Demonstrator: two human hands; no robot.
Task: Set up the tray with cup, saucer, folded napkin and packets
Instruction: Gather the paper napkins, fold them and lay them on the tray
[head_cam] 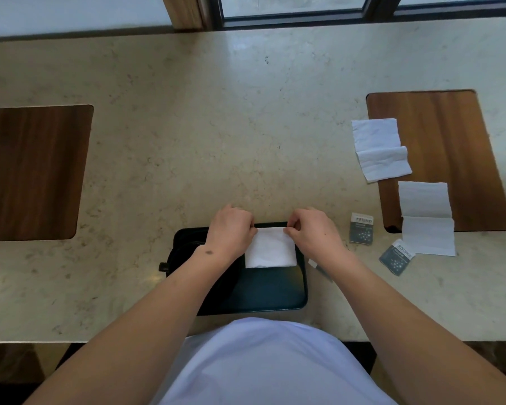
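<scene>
A dark tray (275, 290) lies at the near edge of the marble counter. Over its far part a folded white napkin (270, 248) is pinched at its two upper corners, by my left hand (231, 229) on the left and my right hand (313, 229) on the right. A dark saucer or cup (184, 249) shows at the tray's left, mostly hidden under my left forearm. Two dark packets (361, 228) (397, 257) rest on the counter to the right of the tray. Another small packet (319, 267) peeks out beside my right forearm.
Several loose white napkins (377, 147) (427, 217) lie at the right, partly on a wooden inset board (450, 127). A second wooden inset (35, 171) sits at the left. A window frame runs along the far edge of the counter.
</scene>
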